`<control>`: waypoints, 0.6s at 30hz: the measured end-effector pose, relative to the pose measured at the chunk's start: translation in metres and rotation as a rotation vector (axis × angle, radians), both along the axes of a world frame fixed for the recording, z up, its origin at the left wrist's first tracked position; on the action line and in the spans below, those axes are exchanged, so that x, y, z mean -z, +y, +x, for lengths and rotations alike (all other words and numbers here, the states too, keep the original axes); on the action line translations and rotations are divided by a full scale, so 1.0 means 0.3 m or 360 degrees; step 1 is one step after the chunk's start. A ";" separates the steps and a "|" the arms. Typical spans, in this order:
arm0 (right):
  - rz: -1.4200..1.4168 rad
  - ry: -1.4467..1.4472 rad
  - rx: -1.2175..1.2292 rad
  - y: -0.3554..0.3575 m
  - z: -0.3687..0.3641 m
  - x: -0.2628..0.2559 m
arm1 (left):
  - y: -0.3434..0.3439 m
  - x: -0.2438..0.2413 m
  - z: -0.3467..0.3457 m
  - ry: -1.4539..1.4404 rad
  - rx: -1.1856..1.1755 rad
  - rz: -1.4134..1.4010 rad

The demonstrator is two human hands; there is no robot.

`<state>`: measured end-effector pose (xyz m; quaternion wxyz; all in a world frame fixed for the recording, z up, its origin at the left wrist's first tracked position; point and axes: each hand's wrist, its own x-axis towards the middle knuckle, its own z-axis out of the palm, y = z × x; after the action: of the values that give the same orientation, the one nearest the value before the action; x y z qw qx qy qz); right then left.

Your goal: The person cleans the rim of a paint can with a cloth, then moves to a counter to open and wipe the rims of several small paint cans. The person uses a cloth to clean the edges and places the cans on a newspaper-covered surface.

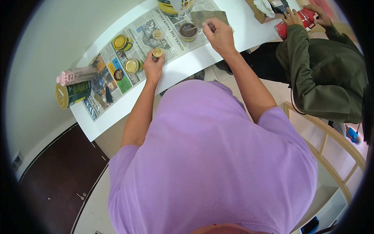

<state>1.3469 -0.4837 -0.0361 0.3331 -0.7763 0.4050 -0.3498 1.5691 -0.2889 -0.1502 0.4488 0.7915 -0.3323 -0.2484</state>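
My left hand (153,68) is around a small cup (157,52) with a yellowish inside, just over the newspaper near the table's front edge. My right hand (219,36) pinches a thin stirring stick (196,27), whose far end reaches into a clear tub of dark brown liquid (188,32). Between the two lies a small pale cup (157,35). Left of my left hand stand two small cans, one with a yellow top (120,42) and one with a gold metal lid (132,66). What the held cup contains is too small to tell.
Newspaper sheets (175,44) cover much of the white table (248,20). A pink-capped bottle (79,75) and a large green can (76,94) stand far left; a large yellow-and-black can (176,7) stands behind. At right, a person in a dark green jacket (321,79) handles a red cylinder (305,20) beside a cardboard box (263,18).
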 end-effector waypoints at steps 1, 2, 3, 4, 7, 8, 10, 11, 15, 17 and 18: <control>-0.0060 0.0052 -0.0005 -0.002 0.004 0.004 | -0.002 -0.018 -0.002 -0.0052 0.0007 0.0039; -0.0093 0.0091 -0.0011 -0.005 0.005 0.007 | -0.008 -0.035 -0.007 -0.0054 -0.0001 0.0020; -0.0128 0.0127 -0.0018 -0.009 0.010 0.007 | -0.012 -0.048 -0.008 -0.0060 -0.0011 0.0000; -0.0163 0.0162 -0.0025 -0.013 0.015 0.006 | -0.018 -0.061 -0.010 -0.0065 -0.0021 -0.0020; -0.0227 0.0188 -0.0045 -0.020 0.027 0.009 | -0.032 -0.099 -0.018 -0.0159 -0.0020 -0.0161; -0.0259 0.0203 -0.0062 -0.023 0.027 0.008 | -0.041 -0.111 -0.021 -0.0149 -0.0025 -0.0179; -0.0315 0.0226 -0.0101 -0.019 0.038 -0.017 | -0.048 -0.120 -0.018 -0.0136 -0.0040 -0.0206; -0.0410 0.0256 -0.0163 -0.028 0.040 -0.011 | -0.053 -0.117 -0.015 -0.0161 -0.0039 -0.0234; -0.0642 0.0376 -0.0319 -0.058 0.028 0.003 | -0.068 -0.107 -0.017 -0.0248 -0.0029 -0.0294; -0.0673 0.0394 -0.0355 -0.061 0.027 -0.001 | -0.076 -0.111 -0.025 -0.0230 -0.0028 -0.0308; -0.0683 0.0381 -0.0372 -0.060 0.028 -0.005 | -0.079 -0.108 -0.028 -0.0193 -0.0030 -0.0319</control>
<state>1.3553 -0.5018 -0.0345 0.1487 -0.9064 0.2658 -0.2926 1.5608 -0.3126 -0.1177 0.5072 0.7593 -0.3746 -0.1613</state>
